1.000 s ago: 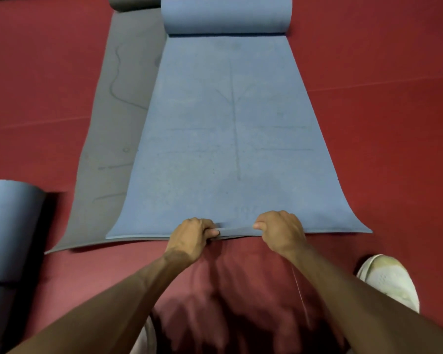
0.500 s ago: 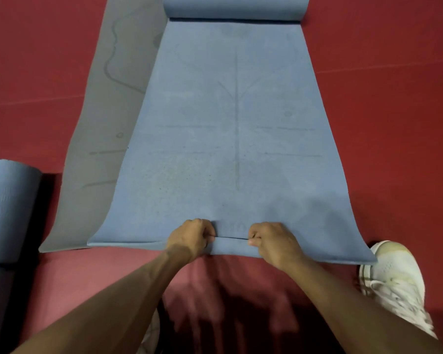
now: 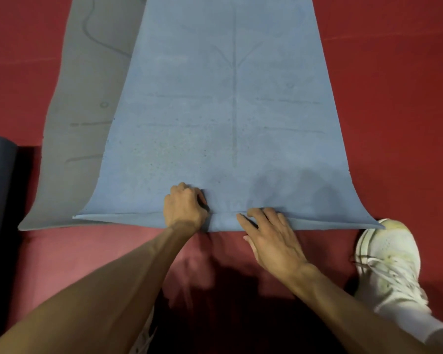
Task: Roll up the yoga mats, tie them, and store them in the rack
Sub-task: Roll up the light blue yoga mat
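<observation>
While left hand [image 3: 186,208] grips blue mat [image 3: 228,111] fold, right hand [image 3: 271,236] presses flat.

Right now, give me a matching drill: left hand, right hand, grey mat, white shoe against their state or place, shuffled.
1 left hand
2 right hand
3 grey mat
4 white shoe

A flat, left of the blue mat
B fingers straight on the folded edge
C by the blue mat's near right corner
D fingers curled on the folded edge

Pairs: 1-D, 2-B, 3-A, 4-C
</observation>
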A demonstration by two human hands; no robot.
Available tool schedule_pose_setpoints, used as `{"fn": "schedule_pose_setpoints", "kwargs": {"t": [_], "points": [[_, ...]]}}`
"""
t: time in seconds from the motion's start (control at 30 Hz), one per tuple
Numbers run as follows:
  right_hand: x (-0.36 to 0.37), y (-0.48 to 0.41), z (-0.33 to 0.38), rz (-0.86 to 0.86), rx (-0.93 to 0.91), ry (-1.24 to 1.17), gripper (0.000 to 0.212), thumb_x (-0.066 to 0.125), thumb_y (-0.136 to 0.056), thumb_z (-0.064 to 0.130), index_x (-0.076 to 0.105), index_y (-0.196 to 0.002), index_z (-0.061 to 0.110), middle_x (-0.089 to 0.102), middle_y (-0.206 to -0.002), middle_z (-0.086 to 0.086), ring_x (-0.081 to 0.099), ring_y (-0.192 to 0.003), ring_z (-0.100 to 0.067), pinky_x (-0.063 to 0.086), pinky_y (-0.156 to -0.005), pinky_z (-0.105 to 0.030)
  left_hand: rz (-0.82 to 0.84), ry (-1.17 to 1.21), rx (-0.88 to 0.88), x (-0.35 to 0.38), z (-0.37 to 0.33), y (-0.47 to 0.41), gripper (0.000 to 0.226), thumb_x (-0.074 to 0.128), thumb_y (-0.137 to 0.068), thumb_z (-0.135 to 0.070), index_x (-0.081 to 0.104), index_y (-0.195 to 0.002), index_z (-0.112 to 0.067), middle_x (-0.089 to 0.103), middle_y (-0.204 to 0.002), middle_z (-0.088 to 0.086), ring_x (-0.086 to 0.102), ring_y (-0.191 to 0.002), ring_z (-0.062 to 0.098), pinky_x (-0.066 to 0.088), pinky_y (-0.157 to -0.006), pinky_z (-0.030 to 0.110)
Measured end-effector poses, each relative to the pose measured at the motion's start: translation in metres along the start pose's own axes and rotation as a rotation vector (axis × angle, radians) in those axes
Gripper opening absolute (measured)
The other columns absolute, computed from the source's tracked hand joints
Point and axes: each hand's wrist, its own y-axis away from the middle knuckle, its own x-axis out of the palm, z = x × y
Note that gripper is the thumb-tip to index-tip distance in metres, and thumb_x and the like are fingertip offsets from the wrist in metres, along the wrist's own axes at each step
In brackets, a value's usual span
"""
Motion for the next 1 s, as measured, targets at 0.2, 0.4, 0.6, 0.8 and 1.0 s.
{"fn": "schedule_pose_setpoints", "kwargs": {"t": [0.2, 0.4, 0.6, 0.8, 1.0], "points": [[0.015, 0.006, 0.006, 0.021, 0.179, -0.038, 0.056, 0.086, -0.06, 0.007, 0.071, -0.111, 0.023, 0.066, -0.11, -0.004, 0.062, -0.097, -0.026, 0.04, -0.081, -0.038, -0.06, -0.163, 0.237, 0.005, 0.002, 0.016, 0.016, 0.065, -0.067, -0.008, 0.068, -0.082, -0.011, 0.059, -0.09, 0.009, 0.053, -0.088, 0.033, 0.036, -0.071, 0.037], [0.023, -0.002, 0.009, -0.022, 0.352, -0.263, 0.06, 0.066, -0.053, -0.008, 0.074, -0.103, 0.024, 0.062, -0.089, 0.005, 0.059, -0.087, -0.021, 0.027, -0.08, -0.034, -0.229, -0.421, 0.604, 0.009, 0.021, 0.04, 0.036, 0.035, -0.072, -0.008, 0.068, -0.088, -0.006, 0.058, -0.081, 0.009, 0.044, -0.075, 0.028, 0.029, -0.067, 0.036], [0.016, -0.011, 0.0, 0.036, 0.274, -0.257, 0.054, 0.075, -0.053, -0.008, 0.074, -0.097, 0.022, 0.06, -0.081, 0.005, 0.06, -0.079, -0.022, 0.045, -0.072, -0.04, -0.144, -0.457, 0.57, 0.012, 0.036, 0.053, 0.049, 0.07, -0.077, -0.031, 0.064, -0.119, -0.008, 0.063, -0.108, 0.005, 0.054, -0.097, 0.032, 0.035, -0.088, 0.04], [0.013, -0.019, -0.003, 0.085, 0.242, -0.268, 0.047, 0.074, -0.053, -0.008, 0.075, -0.093, 0.017, 0.062, -0.077, -0.002, 0.061, -0.072, -0.029, 0.052, -0.066, -0.039, 0.001, -0.406, 0.431, 0.003, 0.01, 0.049, 0.039, 0.051, -0.092, -0.026, 0.053, -0.13, -0.017, 0.056, -0.123, 0.001, 0.051, -0.11, 0.026, 0.036, -0.093, 0.04], [-0.004, -0.025, -0.003, 0.214, 0.269, -0.319, 0.04, 0.062, -0.076, -0.006, 0.072, -0.108, 0.015, 0.066, -0.092, -0.008, 0.06, -0.092, -0.031, 0.043, -0.085, -0.033, 0.04, -0.22, 0.427, -0.002, 0.016, 0.036, 0.036, 0.048, -0.094, -0.02, 0.057, -0.128, -0.026, 0.055, -0.127, -0.007, 0.048, -0.113, 0.02, 0.032, -0.086, 0.034]]}}
